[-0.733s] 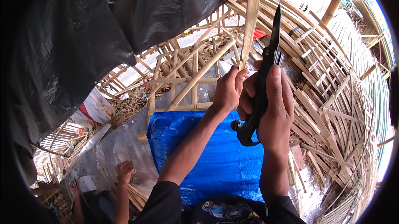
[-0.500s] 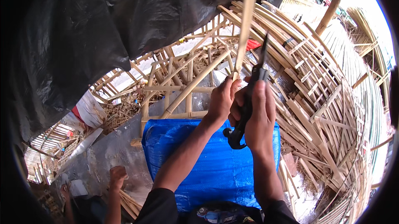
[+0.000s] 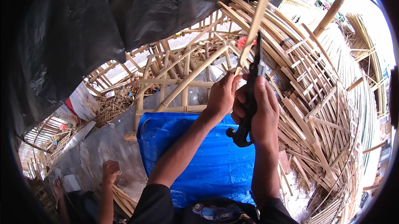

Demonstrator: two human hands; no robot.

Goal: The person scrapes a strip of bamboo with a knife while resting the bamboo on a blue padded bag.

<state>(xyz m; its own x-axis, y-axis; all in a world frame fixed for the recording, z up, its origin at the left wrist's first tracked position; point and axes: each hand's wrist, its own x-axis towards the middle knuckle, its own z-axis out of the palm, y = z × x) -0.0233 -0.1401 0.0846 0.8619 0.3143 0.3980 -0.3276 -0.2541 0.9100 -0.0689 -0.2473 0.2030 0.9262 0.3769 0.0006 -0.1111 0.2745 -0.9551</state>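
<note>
My left hand (image 3: 223, 94) is closed around the lower end of a bamboo strip (image 3: 258, 16), which rises away from me and leans to the right. In my right hand (image 3: 264, 114) is a knife (image 3: 248, 114) with a black handle that curls into a hook at its butt. Its dark blade points up and away, close along the right side of the strip. Whether the blade touches the strip, I cannot tell. Both hands are nearly side by side above a blue plastic sheet (image 3: 199, 157).
Bamboo strips (image 3: 307, 99) lie heaped on the right. Ahead stands a bamboo frame (image 3: 187, 78), with black plastic sheeting (image 3: 83, 37) hanging at upper left. At lower left, another person's hand (image 3: 110, 171) is near some cut strips (image 3: 123, 201). A wooden post (image 3: 336, 6) leans at upper right.
The bamboo strip's far end has swung to the right. The knife has turned more upright, and its blade is now closer to the strip. Both hands keep their grip.
</note>
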